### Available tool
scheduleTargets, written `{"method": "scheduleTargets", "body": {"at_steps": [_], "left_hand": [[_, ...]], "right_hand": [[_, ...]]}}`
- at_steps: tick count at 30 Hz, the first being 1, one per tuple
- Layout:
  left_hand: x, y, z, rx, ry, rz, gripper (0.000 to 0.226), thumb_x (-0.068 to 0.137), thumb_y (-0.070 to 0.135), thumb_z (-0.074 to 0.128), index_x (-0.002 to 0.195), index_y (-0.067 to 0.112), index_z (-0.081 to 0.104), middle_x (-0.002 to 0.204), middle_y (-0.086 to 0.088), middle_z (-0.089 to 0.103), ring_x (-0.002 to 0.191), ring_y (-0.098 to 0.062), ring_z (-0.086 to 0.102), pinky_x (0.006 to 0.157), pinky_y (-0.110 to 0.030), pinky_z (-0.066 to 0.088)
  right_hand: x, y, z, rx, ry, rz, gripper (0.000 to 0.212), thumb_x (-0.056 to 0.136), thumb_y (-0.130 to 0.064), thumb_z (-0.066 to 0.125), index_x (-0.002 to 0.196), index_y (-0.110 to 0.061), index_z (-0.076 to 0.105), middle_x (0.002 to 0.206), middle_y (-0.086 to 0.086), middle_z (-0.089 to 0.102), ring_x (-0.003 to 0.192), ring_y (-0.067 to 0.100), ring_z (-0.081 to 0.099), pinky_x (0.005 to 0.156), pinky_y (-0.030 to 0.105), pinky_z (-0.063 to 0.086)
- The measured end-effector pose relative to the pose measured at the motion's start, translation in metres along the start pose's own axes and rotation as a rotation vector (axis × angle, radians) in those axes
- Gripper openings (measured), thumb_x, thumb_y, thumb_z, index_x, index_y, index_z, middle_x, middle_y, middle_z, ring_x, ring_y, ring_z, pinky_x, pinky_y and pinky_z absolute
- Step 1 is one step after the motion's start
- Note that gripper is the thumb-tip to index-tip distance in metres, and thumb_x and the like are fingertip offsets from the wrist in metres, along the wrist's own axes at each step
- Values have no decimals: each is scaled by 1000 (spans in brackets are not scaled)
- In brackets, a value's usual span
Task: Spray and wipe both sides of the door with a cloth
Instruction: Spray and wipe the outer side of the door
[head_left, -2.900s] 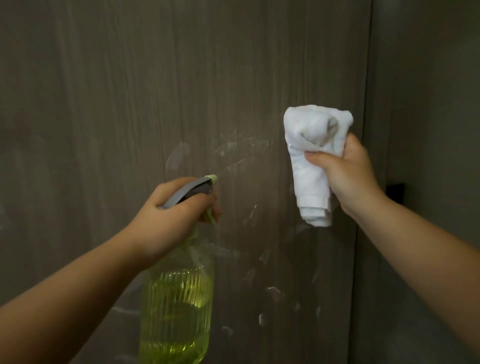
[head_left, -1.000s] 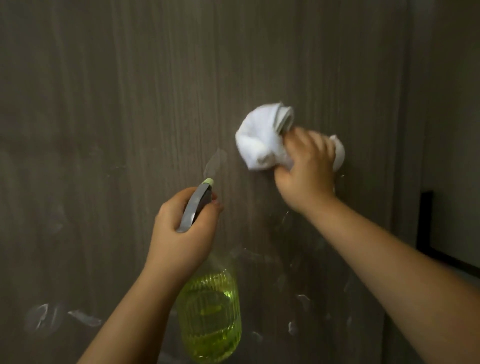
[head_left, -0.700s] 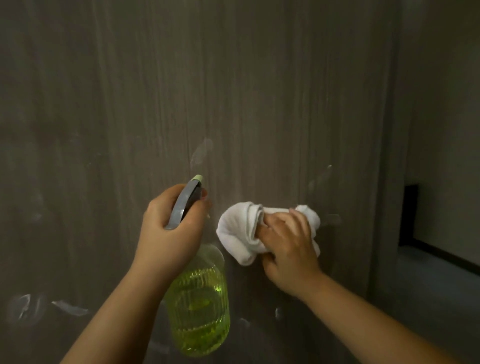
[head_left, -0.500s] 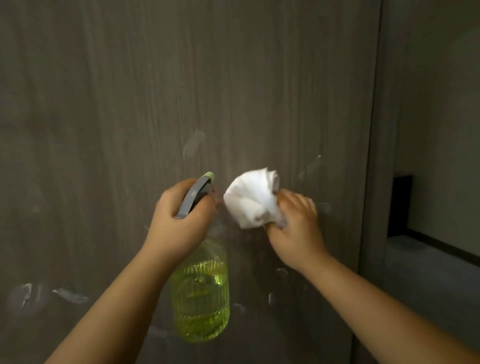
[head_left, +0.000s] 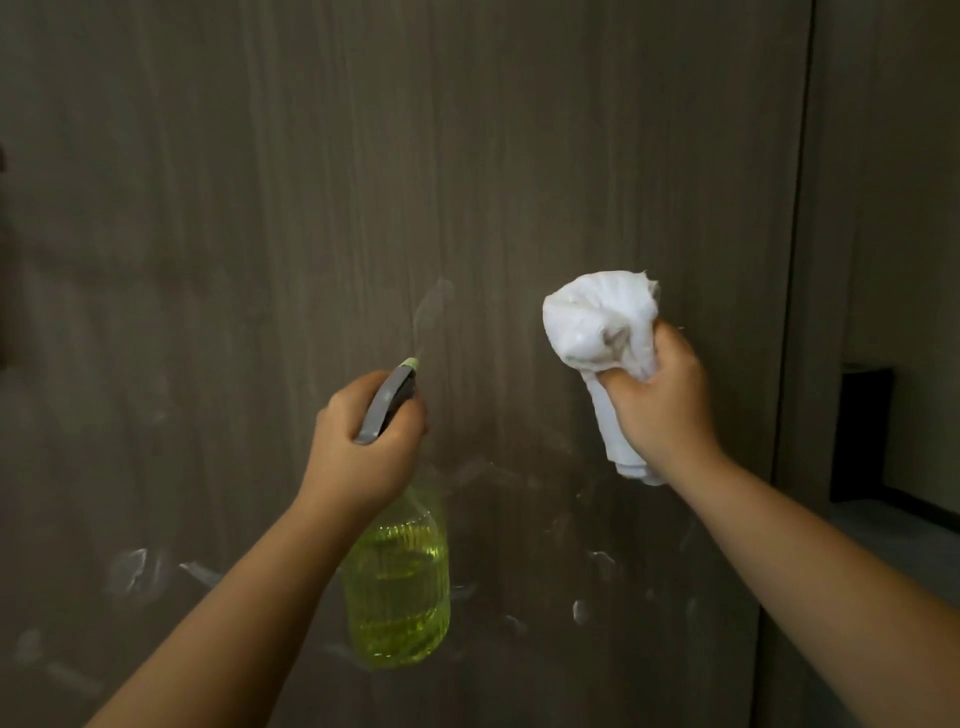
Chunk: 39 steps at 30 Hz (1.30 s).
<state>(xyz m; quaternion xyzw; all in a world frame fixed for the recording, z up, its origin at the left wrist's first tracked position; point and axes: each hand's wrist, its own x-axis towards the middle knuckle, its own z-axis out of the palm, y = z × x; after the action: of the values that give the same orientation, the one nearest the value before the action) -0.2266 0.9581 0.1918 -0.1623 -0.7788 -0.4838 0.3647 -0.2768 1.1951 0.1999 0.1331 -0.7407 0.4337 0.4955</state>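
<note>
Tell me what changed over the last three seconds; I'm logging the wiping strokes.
The right hand pressed the white cloth onto the door, wiped down and leftward toward the spray bottle, then lifted it back up to the right, off the surface. Spray marks in the middle are mostly gone. The left hand kept its grip on the bottle; lower streaks remain.

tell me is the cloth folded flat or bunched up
Bunched up: the white cloth is crumpled in the right hand, one rolled end hanging below the fist.

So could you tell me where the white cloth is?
The white cloth is right of centre, bunched in the right hand before the door.
</note>
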Motion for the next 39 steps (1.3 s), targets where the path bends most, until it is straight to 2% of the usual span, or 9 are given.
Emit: {"method": "scheduleTargets", "body": {"at_steps": [4, 7, 10, 13, 15, 18, 22, 32, 39], "left_hand": [[3, -4, -7, -26, 77, 7, 34, 83, 24, 53, 81, -11, 57, 80, -30, 57, 63, -18, 50, 55, -28, 37], [8, -4, -15, -23, 103, 19, 23, 90, 13, 59, 84, -10, 61, 83, -31, 58, 59, -13, 48, 50, -19, 35], [14, -1, -24, -33, 144, 19, 17, 90, 14, 60, 88, -2, 66, 88, -28, 63, 62, -13, 52, 56, -26, 40], [19, 3, -33, -34, 191, 33, 22, 89, 16, 61, 93, -6, 63, 92, -31, 62, 68, -31, 56, 65, -34, 42], [22, 3, -40, -33, 218, 46, 26, 88, 15, 60, 93, -10, 61, 90, -33, 62, 79, -44, 59, 67, -37, 44], [24, 1, -49, -26, 259, 52, 24, 87, 14, 60, 91, -10, 61, 89, -34, 63, 79, -43, 62, 66, -37, 44], [20, -4, -64, 6, 282, 68, 23, 86, 16, 58, 91, -6, 63, 90, -34, 63, 72, -37, 61, 65, -36, 45], [3, -11, -79, 75, 252, 3, 21, 90, 11, 54, 89, -8, 61, 83, -32, 60, 62, -18, 49, 57, -32, 37], [0, -13, -92, 70, 252, 5, 23, 88, 17, 60, 91, -5, 63, 88, -30, 63, 63, -21, 51, 58, -35, 39]], "right_hand": [[15, -23, 13, -74, 49, -165, 19, 79, -25, 66, 89, -9, 61, 92, 8, 66, 90, 33, 63, 81, 50, 51], [39, -50, 24, -195, 161, -289, 16, 77, -14, 70, 89, -8, 62, 93, 11, 65, 91, 38, 60, 79, 40, 42], [67, -81, 39, -255, 251, -386, 21, 79, -20, 65, 99, -14, 62, 100, 5, 64, 98, 32, 58, 84, 35, 33], [78, -99, 62, -322, 207, -442, 26, 81, -20, 57, 106, -16, 61, 103, 5, 63, 101, 31, 57, 89, 37, 34], [72, -100, 78, -390, 226, -532, 24, 74, -15, 60, 97, -11, 63, 92, 10, 64, 88, 37, 59, 82, 41, 40], [48, -91, 93, -410, 214, -669, 27, 68, -17, 62, 95, -11, 65, 86, 10, 63, 78, 34, 58, 73, 36, 37], [1, -71, 112, -370, 79, -800, 37, 67, -16, 64, 104, -10, 67, 98, 12, 66, 87, 35, 58, 81, 39, 36], [-38, -50, 110, -359, -12, -921, 41, 73, -14, 59, 114, -14, 64, 104, 11, 67, 88, 33, 57, 84, 43, 37], [46, -95, 92, -501, 111, -725, 46, 67, -21, 56, 112, -15, 49, 96, 17, 60, 79, 37, 56, 72, 39, 31]]}}
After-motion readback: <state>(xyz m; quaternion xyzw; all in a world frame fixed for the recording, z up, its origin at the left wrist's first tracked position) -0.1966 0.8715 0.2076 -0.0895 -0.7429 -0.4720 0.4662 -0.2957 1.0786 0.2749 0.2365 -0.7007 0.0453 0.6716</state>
